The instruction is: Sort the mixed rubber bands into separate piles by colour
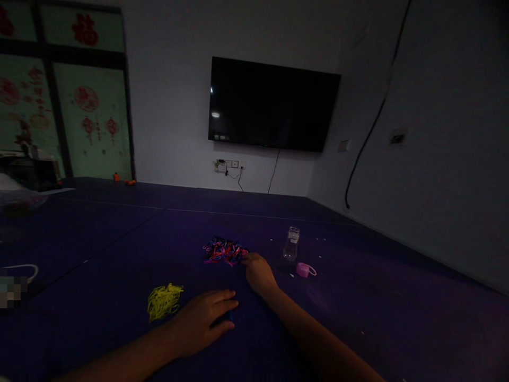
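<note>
Multicoloured loops lie in a loose, tangled heap on the purple surface, thin strands of red, pink, blue and near-black, at ten o'clock from the right hand. That hand's fingertips meet the heap's edge; whether they pinch a strand, I cannot tell. The left hand lies palm down, thumb and fingers apart, yellow loops bunched at its ten o'clock. The clear bottle stands at the right hand's two o'clock.
</note>
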Motion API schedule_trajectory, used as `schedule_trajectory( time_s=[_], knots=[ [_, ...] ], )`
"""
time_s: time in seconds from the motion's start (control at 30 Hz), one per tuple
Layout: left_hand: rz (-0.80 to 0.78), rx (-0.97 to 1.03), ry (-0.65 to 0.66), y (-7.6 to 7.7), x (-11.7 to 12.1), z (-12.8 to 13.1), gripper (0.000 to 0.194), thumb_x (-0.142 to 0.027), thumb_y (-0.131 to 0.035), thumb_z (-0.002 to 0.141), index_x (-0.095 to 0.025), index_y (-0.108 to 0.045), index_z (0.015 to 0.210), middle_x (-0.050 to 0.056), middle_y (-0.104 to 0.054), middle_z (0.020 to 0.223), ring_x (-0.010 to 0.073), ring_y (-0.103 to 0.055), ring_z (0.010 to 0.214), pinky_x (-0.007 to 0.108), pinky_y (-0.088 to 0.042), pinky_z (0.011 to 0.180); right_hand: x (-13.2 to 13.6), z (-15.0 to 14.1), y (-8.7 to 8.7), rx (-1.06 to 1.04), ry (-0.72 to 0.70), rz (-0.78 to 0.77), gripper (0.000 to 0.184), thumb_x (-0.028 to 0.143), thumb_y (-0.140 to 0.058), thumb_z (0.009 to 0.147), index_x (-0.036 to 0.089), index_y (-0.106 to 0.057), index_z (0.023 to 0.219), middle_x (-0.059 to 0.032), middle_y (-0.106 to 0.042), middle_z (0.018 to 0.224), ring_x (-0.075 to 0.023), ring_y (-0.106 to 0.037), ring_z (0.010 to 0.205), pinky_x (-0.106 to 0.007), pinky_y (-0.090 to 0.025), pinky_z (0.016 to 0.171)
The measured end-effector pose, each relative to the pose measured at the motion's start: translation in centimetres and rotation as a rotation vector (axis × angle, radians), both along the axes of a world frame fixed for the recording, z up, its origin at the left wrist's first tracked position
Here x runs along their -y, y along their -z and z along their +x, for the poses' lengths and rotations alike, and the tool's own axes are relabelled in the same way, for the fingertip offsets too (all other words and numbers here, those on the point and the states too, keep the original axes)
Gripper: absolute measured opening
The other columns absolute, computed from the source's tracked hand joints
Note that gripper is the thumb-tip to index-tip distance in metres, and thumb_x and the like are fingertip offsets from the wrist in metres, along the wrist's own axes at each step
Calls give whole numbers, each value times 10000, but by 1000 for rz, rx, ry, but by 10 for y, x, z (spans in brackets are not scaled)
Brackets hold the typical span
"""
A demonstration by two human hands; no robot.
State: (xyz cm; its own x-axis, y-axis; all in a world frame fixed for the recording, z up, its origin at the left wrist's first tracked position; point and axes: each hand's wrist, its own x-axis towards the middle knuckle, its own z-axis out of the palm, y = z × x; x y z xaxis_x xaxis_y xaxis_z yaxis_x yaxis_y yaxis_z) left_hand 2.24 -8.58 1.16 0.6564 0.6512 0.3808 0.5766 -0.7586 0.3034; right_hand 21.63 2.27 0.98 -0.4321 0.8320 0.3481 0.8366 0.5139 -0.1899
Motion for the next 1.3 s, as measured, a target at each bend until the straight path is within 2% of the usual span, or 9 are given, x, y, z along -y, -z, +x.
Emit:
schedule_trajectory(
  time_s=[0.17, 0.67, 0.97, 1.3],
  knots=[
    [-38, -16, 25, -1, 1, -1, 352, -229, -571, 864, -239, -568, 1215, 68, -534, 1314, 215, -522, 1167, 355, -434, 974, -1, -2, -1, 39, -5, -41, 442, 27, -385, 735, 148, -664, 1056, -85, -621, 1162, -181, -507, 1127, -254, -337, 968],
    [-50, 11, 30, -3, 3, 0, 335, -201, -559, 856, -226, -587, 1189, 72, -567, 1271, 214, -531, 1144, 358, -437, 963, 3, -4, -5, 101, 88, -24, 376, 65, -381, 780, 169, -667, 1001, -96, -638, 1090, -204, -540, 1047, -288, -345, 919],
    [-59, 16, 31, -4, 1, 1, 327, -202, -556, 856, -218, -595, 1180, 76, -575, 1258, 224, -535, 1138, 361, -435, 969, 1, -3, -1, 82, -37, -10, 416, 62, -389, 766, 183, -665, 1052, -68, -621, 1162, -186, -517, 1112, -265, -330, 963],
    [-66, 5, 32, -5, 3, 1, 333, -197, -546, 855, -225, -591, 1184, 74, -580, 1253, 214, -533, 1137, 359, -436, 961, 0, -3, -1, 101, -51, -13, 420, 70, -395, 759, 185, -663, 1061, -66, -625, 1154, -190, -509, 1112, -279, -326, 965]
  ],
)
